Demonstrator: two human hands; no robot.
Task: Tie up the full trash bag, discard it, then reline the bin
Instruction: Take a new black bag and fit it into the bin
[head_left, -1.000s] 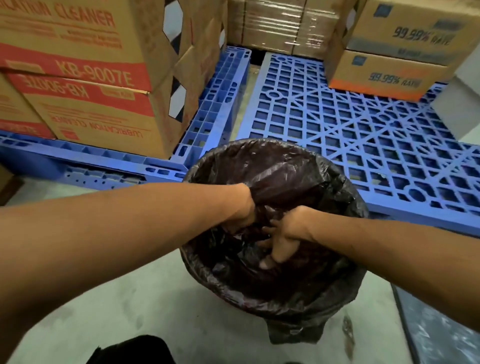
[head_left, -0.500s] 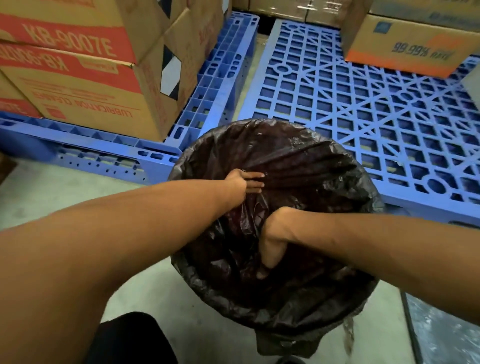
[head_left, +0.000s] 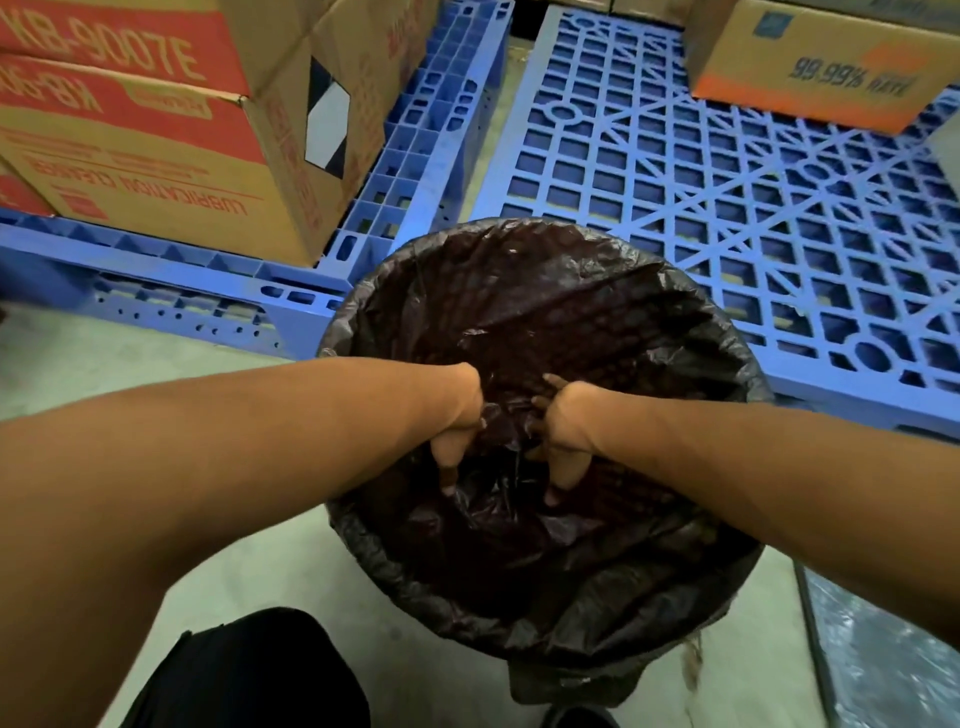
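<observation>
A black trash bag lines a round bin, its edge folded out over the rim all the way around. The plastic is thin, glossy and heavily wrinkled, sagging into the bin in loose folds. The left hand and the right hand reach down inside it, side by side, each bunching a fold of the film, with the deepest creases running between and just below them.

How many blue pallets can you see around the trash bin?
2. One blue pallet lies to the upper left, carrying stacked cardboard boxes. The other pallet lies to the upper right, behind the bin, with an orange-banded box on its far edge. More may lie outside the frame.
</observation>
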